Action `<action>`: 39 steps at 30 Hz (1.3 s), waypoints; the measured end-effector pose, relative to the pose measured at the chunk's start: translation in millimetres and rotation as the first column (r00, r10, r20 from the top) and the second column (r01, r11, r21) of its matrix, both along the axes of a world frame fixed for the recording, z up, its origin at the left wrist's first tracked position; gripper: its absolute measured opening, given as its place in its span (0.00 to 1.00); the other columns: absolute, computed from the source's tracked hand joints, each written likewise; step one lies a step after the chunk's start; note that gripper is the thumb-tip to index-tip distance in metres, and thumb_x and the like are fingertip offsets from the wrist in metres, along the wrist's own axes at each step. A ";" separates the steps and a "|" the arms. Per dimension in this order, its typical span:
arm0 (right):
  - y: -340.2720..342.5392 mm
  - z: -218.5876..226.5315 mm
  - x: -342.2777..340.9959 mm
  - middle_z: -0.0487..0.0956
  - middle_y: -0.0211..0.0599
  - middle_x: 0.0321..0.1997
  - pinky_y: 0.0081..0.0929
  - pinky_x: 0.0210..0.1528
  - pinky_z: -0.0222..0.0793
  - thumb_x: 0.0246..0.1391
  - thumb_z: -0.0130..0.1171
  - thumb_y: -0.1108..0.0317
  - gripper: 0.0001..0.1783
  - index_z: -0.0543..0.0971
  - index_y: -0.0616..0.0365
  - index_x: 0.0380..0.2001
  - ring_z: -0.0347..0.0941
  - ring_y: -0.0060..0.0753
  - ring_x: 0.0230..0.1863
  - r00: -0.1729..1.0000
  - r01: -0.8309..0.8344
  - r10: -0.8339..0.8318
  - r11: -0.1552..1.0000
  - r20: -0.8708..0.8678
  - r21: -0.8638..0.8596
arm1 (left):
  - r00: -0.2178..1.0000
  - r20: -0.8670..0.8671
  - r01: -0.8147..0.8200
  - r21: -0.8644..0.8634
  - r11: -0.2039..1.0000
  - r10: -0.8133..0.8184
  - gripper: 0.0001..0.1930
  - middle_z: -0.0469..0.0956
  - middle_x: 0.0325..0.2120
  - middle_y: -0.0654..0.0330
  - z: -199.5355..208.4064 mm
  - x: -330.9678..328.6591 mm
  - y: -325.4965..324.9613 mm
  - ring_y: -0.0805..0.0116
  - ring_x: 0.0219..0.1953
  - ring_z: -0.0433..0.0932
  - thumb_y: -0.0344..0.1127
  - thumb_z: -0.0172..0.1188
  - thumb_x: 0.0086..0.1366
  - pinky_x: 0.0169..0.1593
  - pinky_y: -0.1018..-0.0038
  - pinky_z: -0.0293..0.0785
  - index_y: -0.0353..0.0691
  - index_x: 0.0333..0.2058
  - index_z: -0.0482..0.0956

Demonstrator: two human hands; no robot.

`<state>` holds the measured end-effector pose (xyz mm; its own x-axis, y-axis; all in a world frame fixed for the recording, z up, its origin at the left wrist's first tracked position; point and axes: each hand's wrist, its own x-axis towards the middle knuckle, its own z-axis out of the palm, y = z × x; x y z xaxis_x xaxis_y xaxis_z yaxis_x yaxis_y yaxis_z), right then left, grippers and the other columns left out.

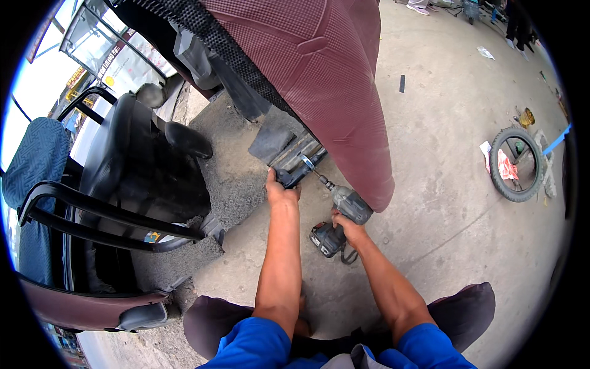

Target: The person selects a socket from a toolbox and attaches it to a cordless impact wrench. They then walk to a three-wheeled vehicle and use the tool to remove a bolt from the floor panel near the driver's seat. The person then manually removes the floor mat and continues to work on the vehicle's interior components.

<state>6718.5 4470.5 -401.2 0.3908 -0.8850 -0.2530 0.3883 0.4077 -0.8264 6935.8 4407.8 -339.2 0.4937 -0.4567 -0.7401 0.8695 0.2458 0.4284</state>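
My right hand (pixel 349 226) is closed round the grip of a grey and black cordless drill (pixel 353 208). The drill's bit points up and left, toward a shiny metal piece (pixel 307 161) at the edge of the vehicle's floor. My left hand (pixel 283 189) grips a black part (pixel 287 177) at that same edge, thumb on its left side. Just beyond it lies a loose dark flap (pixel 270 144) on the grey floor mat (pixel 236 184). Whether the bit touches the metal piece I cannot tell.
A maroon textured panel (pixel 344 92) of the vehicle rises over the work spot. On the left stand a black seat (pixel 153 166) and a curved black armrest (pixel 117 215). A tyre (pixel 496 169) and a dark strip (pixel 402 83) lie on the concrete at right.
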 end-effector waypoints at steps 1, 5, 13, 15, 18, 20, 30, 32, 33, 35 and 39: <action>0.1 0.2 1.4 0.75 0.28 0.29 0.24 0.32 0.66 0.45 0.58 0.78 0.08 0.76 0.57 0.31 0.70 0.23 0.28 1.000 0.001 -0.001 1.000 -0.005 -0.003 | 1.000 0.025 -0.008 0.001 1.000 0.008 0.15 0.78 0.44 0.66 -2.0 0.9 1.6 0.61 0.49 0.74 0.53 0.60 0.65 0.54 0.47 0.67 0.52 0.43 0.76; 3.1 -0.1 2.4 0.75 0.27 0.29 0.24 0.33 0.65 0.46 0.58 0.77 0.06 0.76 0.56 0.30 0.69 0.22 0.29 0.997 0.027 -0.026 1.000 -0.074 0.013 | 0.992 0.120 -0.033 0.048 0.998 0.027 0.21 0.76 0.46 0.59 5.4 -9.6 2.0 0.55 0.52 0.74 0.57 0.58 0.65 0.58 0.41 0.66 0.47 0.46 0.75; 2.7 -2.7 1.6 0.75 0.26 0.29 0.23 0.34 0.64 0.45 0.59 0.75 0.06 0.77 0.56 0.30 0.69 0.22 0.30 0.998 0.026 -0.027 0.999 -0.063 -0.019 | 0.900 0.220 0.332 0.213 0.919 -0.376 0.32 0.71 0.53 0.50 30.7 -6.4 0.6 0.51 0.47 0.79 0.63 0.50 0.66 0.48 0.50 0.80 0.42 0.56 0.66; 2.5 2.9 -2.4 0.75 0.26 0.29 0.23 0.34 0.65 0.44 0.60 0.75 0.07 0.78 0.56 0.31 0.69 0.22 0.30 0.988 0.060 -0.063 0.998 -0.138 -0.020 | 0.887 0.174 0.394 0.199 0.897 -0.428 0.32 0.71 0.53 0.50 35.6 -11.3 -4.9 0.52 0.48 0.79 0.63 0.50 0.66 0.49 0.51 0.80 0.43 0.57 0.66; 0.4 4.1 -2.7 0.76 0.26 0.30 0.24 0.34 0.65 0.43 0.59 0.74 0.09 0.78 0.57 0.32 0.70 0.23 0.29 0.993 0.032 -0.031 0.999 -0.117 0.008 | 0.839 0.267 0.474 0.067 0.878 -0.474 0.32 0.73 0.52 0.52 29.0 -4.9 -4.0 0.55 0.48 0.79 0.63 0.52 0.65 0.49 0.54 0.80 0.43 0.56 0.67; 1.5 3.9 3.9 0.76 0.26 0.29 0.25 0.33 0.66 0.43 0.60 0.75 0.09 0.78 0.57 0.32 0.70 0.23 0.29 0.996 0.041 -0.039 0.999 -0.081 0.023 | 0.786 0.394 0.515 0.010 0.857 -0.477 0.31 0.74 0.52 0.53 19.6 0.7 -3.1 0.56 0.48 0.80 0.62 0.53 0.65 0.49 0.54 0.81 0.43 0.55 0.68; 2.6 -8.0 1.5 0.75 0.27 0.28 0.25 0.31 0.65 0.45 0.60 0.76 0.08 0.78 0.56 0.32 0.70 0.23 0.28 0.998 0.056 -0.053 0.993 -0.034 0.099 | 0.631 0.652 0.687 -0.217 0.693 -0.421 0.27 0.72 0.56 0.56 -12.0 6.1 -8.8 0.56 0.55 0.74 0.53 0.47 0.69 0.53 0.57 0.76 0.42 0.59 0.67; 4.0 -4.4 0.7 0.75 0.27 0.28 0.25 0.32 0.65 0.45 0.61 0.75 0.08 0.78 0.56 0.32 0.70 0.23 0.28 0.999 0.046 -0.044 0.988 -0.020 0.149 | 0.680 0.587 0.682 -0.285 0.674 -0.439 0.27 0.71 0.56 0.55 -12.0 7.3 -6.5 0.56 0.55 0.74 0.53 0.47 0.69 0.53 0.56 0.76 0.42 0.59 0.67; 5.0 -6.4 1.5 0.75 0.27 0.28 0.25 0.32 0.66 0.45 0.61 0.74 0.08 0.78 0.56 0.32 0.70 0.23 0.28 0.998 0.057 -0.052 0.985 -0.033 0.165 | 0.690 0.572 0.683 -0.310 0.662 -0.445 0.27 0.71 0.57 0.55 -10.6 7.4 -6.8 0.55 0.55 0.74 0.53 0.47 0.69 0.53 0.56 0.75 0.42 0.59 0.67; 5.9 -10.0 2.9 0.76 0.28 0.28 0.26 0.34 0.66 0.45 0.62 0.72 0.08 0.78 0.56 0.32 0.71 0.24 0.29 0.989 0.062 -0.035 0.980 -0.144 0.188 | 0.705 0.543 0.682 -0.342 0.647 -0.456 0.27 0.71 0.57 0.55 -6.6 10.2 2.4 0.55 0.55 0.73 0.53 0.48 0.69 0.54 0.55 0.75 0.41 0.59 0.67; 4.3 -17.7 1.2 0.77 0.28 0.29 0.27 0.38 0.68 0.45 0.63 0.69 0.10 0.79 0.56 0.33 0.73 0.24 0.32 0.929 0.076 -0.010 0.983 -0.370 0.164 | 0.742 0.499 0.658 -0.409 0.633 -0.449 0.27 0.71 0.57 0.54 -6.2 9.7 3.4 0.54 0.55 0.73 0.53 0.48 0.69 0.54 0.54 0.74 0.40 0.59 0.68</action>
<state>6719.7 4474.8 -419.0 0.2040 -0.8286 -0.5214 0.0929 0.5466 -0.8323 6945.5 4411.2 -345.4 0.1639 -0.9775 -0.1331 0.7498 0.0358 0.6607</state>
